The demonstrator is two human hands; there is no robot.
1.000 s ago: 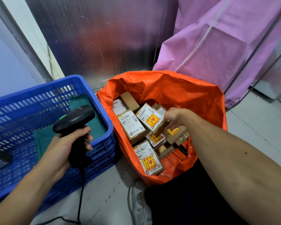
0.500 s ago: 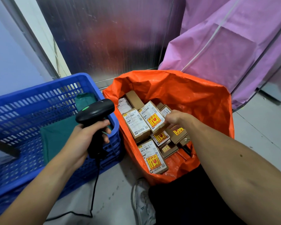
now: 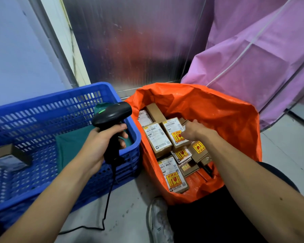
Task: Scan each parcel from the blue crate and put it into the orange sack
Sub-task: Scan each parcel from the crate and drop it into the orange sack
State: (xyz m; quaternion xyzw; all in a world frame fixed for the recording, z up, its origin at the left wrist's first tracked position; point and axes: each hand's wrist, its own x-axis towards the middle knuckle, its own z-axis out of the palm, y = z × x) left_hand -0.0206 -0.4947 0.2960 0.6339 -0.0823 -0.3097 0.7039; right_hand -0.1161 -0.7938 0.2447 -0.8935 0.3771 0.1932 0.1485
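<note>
Parcel [image 3: 174, 132], brown carton with white label and yellow sticker: lying on top of the heap inside orange sack [image 3: 226, 120], directly beneath the right hand [image 3: 194, 131]. Fingertips down on its near edge; fingers mostly hidden behind the back of the hand, so cannot tell whether pinching or only resting. More labelled cartons [image 3: 172, 174] packed around and nearer than that hand, filling the sack. Left of the sack, touching its side: blue crate [image 3: 42, 109], slatted walls. Above the crate's near right corner: left hand [image 3: 100, 144], fingers and thumb curled tight round the handle of black scanner [image 3: 112, 114], head pointing toward the sack, green light on top. Hanging below that grip: black cable [image 3: 111, 190], trailing to the floor. Under and behind the grip, inside the crate: green cloth [image 3: 72, 142]. Far left of it, also in the crate: one carton [image 3: 9, 156], blurred. Below the sack: white shoe [image 3: 158, 220]. Behind everything: metal panel [image 3: 139, 41] and purple cover [image 3: 261, 58].
</note>
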